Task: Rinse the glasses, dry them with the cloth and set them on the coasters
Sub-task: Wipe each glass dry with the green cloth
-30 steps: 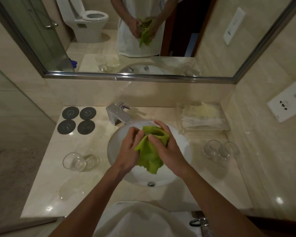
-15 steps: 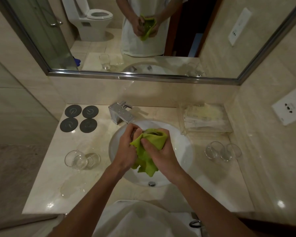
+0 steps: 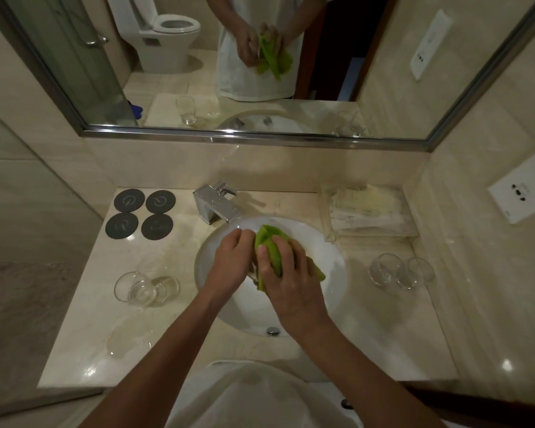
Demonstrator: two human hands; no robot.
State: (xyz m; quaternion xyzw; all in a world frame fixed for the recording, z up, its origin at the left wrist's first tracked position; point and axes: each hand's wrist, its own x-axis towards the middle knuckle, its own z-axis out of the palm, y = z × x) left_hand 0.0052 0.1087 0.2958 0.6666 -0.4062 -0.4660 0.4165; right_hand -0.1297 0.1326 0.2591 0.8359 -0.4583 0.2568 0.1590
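Over the white sink basin (image 3: pixel 331 261), both hands work a green cloth (image 3: pixel 271 242) around a glass that is almost wholly hidden inside it. My left hand (image 3: pixel 232 261) grips the glass from the left; a sliver of clear glass (image 3: pixel 251 274) shows under its fingers. My right hand (image 3: pixel 286 273) is curled over the cloth and presses it against the glass. Two clear glasses (image 3: pixel 145 288) stand on the wet counter to the left, and two more glasses (image 3: pixel 399 271) stand to the right. Several dark round coasters (image 3: pixel 141 213) lie bare at the back left.
A chrome tap (image 3: pixel 215 205) stands behind the basin. A clear tray (image 3: pixel 368 213) of packets sits at the back right. Water pools on the counter (image 3: pixel 127 344) at the front left. A mirror (image 3: pixel 368 41) covers the wall ahead; a wall rises on the right.
My right hand has slid further over the top of the cloth and twisted it round the glass; the cloth's loose end now hangs to the right. The counter glasses have not moved.
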